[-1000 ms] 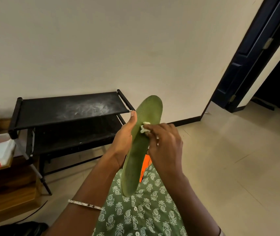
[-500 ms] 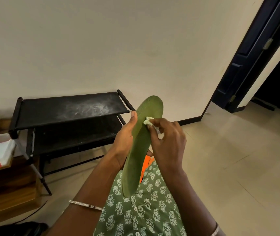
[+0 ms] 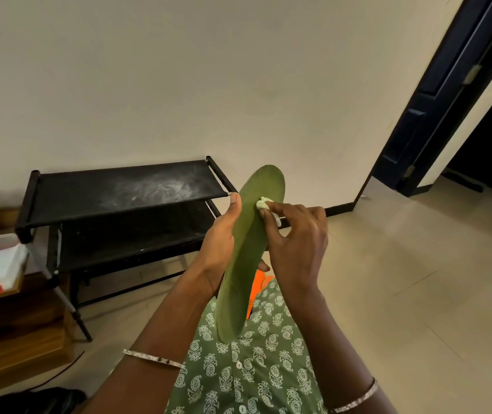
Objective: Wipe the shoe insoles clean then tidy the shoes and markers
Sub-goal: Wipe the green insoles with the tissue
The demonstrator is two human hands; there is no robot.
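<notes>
left hand (image 3: 217,243): grips green insole (image 3: 249,249), upright
right hand (image 3: 297,243): pinches white wipe (image 3: 263,203) against insole top

garment (image 3: 253,369): green, white paisley print, white front buttons | left bangle (image 3: 152,358) — thin, silver | right bangle (image 3: 355,399) — silver, studded | left hand (image 3: 217,243), right hand (image 3: 295,243): bare

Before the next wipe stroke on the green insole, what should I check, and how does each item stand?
1. Left hand grips green insole: ok.
2. Right hand pinches white wipe against it: ok.
3. Wipe sits near the upper end, length below it bare: ok.
4. Insole clean: cannot tell.
5. Black rack top shelf clean for shoes: not ok, white smears.
6. Shoes, markers located: cannot tell, only something orange behind the insole.
</notes>
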